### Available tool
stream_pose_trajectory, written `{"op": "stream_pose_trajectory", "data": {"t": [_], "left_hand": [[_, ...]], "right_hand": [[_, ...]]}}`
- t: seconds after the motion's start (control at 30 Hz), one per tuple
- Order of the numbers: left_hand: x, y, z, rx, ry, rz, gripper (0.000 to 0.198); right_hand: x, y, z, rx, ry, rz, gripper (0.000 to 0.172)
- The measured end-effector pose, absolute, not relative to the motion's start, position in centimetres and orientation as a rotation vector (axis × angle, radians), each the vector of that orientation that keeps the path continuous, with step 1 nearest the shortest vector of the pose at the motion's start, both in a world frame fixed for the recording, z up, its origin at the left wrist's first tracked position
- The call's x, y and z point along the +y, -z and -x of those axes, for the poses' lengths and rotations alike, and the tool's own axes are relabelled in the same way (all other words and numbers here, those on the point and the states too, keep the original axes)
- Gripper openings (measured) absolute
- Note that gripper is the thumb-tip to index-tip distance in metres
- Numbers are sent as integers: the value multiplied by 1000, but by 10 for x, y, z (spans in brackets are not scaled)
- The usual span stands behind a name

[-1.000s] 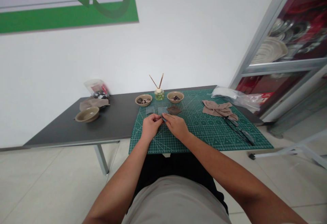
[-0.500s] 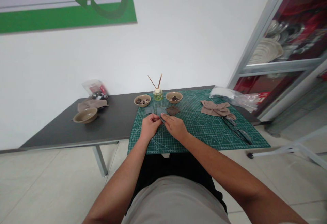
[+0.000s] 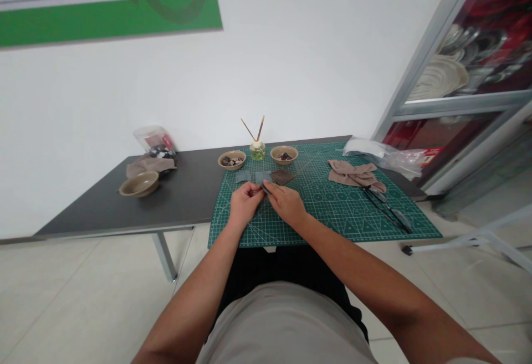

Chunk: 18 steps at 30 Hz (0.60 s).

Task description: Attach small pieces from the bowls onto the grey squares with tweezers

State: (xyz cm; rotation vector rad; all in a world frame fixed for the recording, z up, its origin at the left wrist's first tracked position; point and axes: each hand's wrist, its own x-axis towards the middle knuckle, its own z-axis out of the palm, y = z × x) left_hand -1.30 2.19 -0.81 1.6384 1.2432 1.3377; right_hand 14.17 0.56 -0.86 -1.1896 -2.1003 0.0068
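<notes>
My left hand [image 3: 244, 204] and my right hand [image 3: 286, 202] meet over the green cutting mat [image 3: 328, 209]. Both are closed, fingertips together, around a small dark grey piece [image 3: 265, 187] that looks like folded sandpaper; the fingers cover most of it, and anything else between them is hidden. Just beyond the fingertips lie two blue-grey squares, one on the left [image 3: 243, 175] and one in the middle [image 3: 261, 177]. To their right is a brown square [image 3: 282, 175]. All three look like sheets of sandpaper.
Behind the squares stand a left bowl [image 3: 231, 167] and a right bowl [image 3: 284, 147], both with small dark pieces, and a reed diffuser bottle [image 3: 257, 152]. Rightward are a brown cloth [image 3: 351, 173], glasses [image 3: 388, 210] and a plastic bag [image 3: 380, 156]. Another bowl [image 3: 140, 191] and a clear container [image 3: 153, 139] sit left.
The view has tilted slightly. My fingers have shifted a little on the grey piece, and both hands stay together in the same place.
</notes>
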Motion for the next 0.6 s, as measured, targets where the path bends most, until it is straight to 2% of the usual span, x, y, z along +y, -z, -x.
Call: {"op": "stream_pose_trajectory", "data": {"t": [0.37,0.6], "left_hand": [[23,10,13,1127,-1366,-1591,14],[22,7,11,1029,-1580,-1493,16]], "right_hand": [[11,15,-143,-1996,-43,1206,37],[11,13,-144,-1967,-45,1203,33]]}}
